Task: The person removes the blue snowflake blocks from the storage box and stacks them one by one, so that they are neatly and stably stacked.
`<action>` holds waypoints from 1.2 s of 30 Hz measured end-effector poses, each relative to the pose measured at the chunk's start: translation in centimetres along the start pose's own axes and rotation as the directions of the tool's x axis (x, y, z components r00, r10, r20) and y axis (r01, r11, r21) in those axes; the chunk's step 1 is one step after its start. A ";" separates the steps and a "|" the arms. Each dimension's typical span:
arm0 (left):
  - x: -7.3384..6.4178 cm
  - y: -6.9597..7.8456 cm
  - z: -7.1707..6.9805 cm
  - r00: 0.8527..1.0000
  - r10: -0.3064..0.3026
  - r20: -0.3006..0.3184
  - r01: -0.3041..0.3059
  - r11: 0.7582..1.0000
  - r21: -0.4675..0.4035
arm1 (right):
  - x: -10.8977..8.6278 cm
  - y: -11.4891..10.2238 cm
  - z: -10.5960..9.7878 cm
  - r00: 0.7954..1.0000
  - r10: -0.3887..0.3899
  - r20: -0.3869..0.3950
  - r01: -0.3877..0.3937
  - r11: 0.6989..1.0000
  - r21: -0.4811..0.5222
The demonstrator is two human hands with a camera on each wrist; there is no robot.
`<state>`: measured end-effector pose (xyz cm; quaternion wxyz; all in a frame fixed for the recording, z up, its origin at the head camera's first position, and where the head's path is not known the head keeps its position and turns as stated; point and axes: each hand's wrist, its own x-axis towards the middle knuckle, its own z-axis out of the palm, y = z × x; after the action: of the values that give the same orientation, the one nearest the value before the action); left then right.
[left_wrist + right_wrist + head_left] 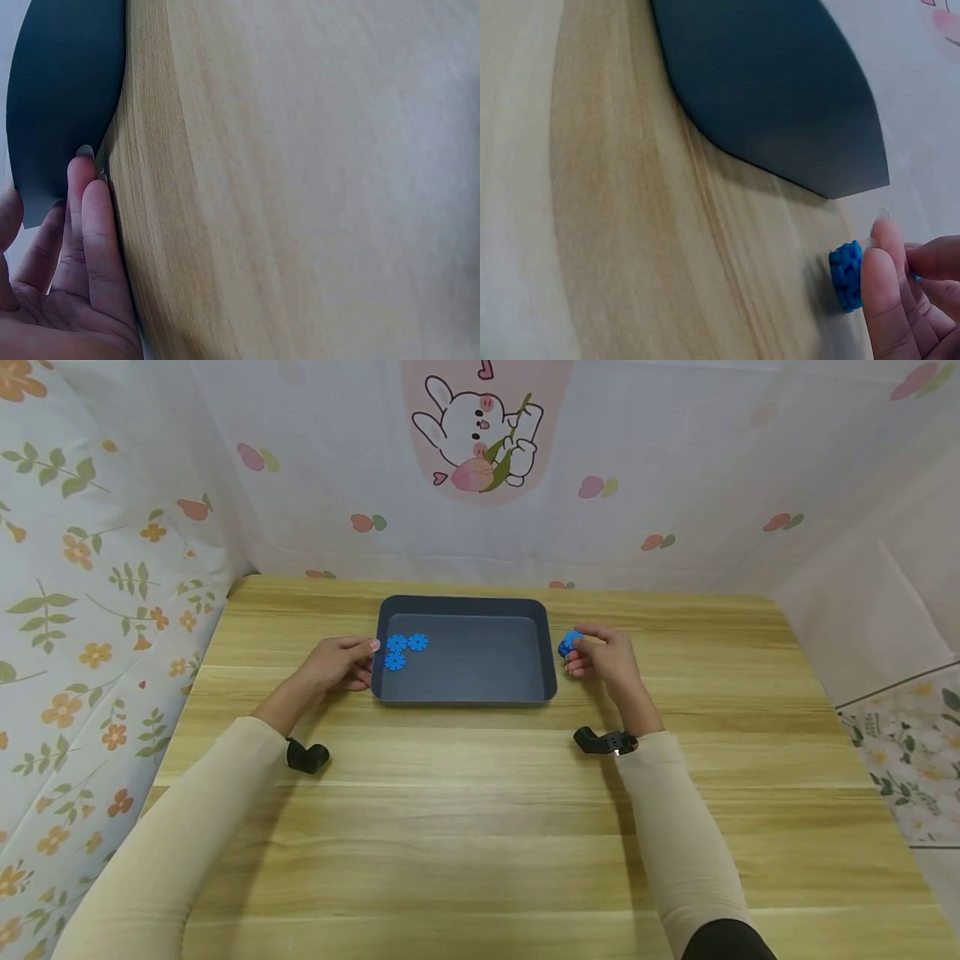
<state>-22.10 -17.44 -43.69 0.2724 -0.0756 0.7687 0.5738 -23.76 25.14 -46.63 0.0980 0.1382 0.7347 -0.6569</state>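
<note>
A dark grey rectangular tray [480,693] lies on the wooden table. Three blue notched discs [395,661], shaped like snowflake building pieces, lie flat inside it at the left end. My left hand [337,662] holds the tray's left wall, thumb at the rim and fingers against the outside; the left wrist view shows these fingers [101,247] by the tray's outer corner. Just beyond the right wall, my right hand [607,656] pinches a small stack of blue discs [567,642]. In the right wrist view the stacked discs [846,276] stick out past the fingertips, partly hidden.
The wooden table [450,827] reaches back to a white cloth wall [675,460] with a rabbit print. A flowered cloth [90,652] hangs along the left side. Black wrist mounts [306,756] sit at both cuffs.
</note>
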 end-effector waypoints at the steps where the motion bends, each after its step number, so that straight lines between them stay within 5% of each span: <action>1: -0.2 0.1 0.0 1.000 0.002 0.001 -0.002 1.000 0.001 | 0.0 0.0 0.0 1.000 0.006 0.010 -0.006 1.000 -0.003; 8: -0.5 0.3 0.1 1.000 -0.002 -0.005 0.002 1.000 0.010 | -0.5 -0.4 0.3 0.997 0.068 0.039 -0.068 0.998 -0.008; 15: -0.5 0.4 0.1 1.000 -0.001 -0.003 0.001 1.000 0.004 | 0.3 0.9 0.1 0.999 0.050 0.019 -0.050 0.999 -0.021; 22: 1.0 -0.8 -0.3 1.000 -0.004 -0.016 0.004 1.000 0.006 | 0.1 0.8 0.0 0.998 0.058 0.036 -0.057 0.997 -0.047; 36: 1.8 -1.9 -0.4 0.999 0.022 -0.024 -0.022 1.000 0.011 | 0.3 -2.2 -0.1 1.000 0.002 0.031 0.004 0.984 -0.179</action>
<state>-22.93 -18.04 -46.14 0.2573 -0.0724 0.7757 0.5717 -24.76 25.04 -44.65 0.1211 0.1184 0.7893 -0.5902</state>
